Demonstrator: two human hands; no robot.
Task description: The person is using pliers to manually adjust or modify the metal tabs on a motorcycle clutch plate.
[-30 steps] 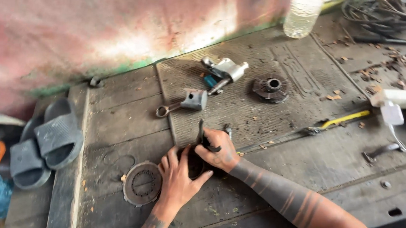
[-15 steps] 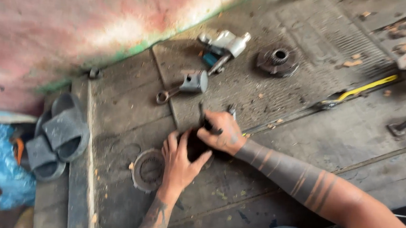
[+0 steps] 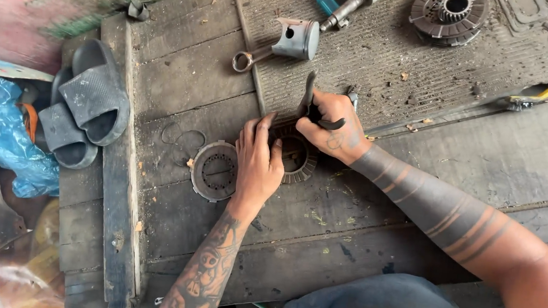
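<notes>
The toothed clutch hub (image 3: 300, 164) lies flat on the wooden planks (image 3: 182, 81), between the two hands and touching both; the left hand (image 3: 257, 164) presses its left rim with fingers together; the right hand (image 3: 333, 125), at its far right edge, is clamped on black pliers (image 3: 309, 98), whose long axis points far; a round clutch plate (image 3: 213, 170) lies just left.

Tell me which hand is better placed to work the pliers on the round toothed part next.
Probably the right hand: it already grips the dark pliers at the edge of the round toothed part. The left hand lies on that part's left side, seemingly steadying it, with no tool in it.
</notes>
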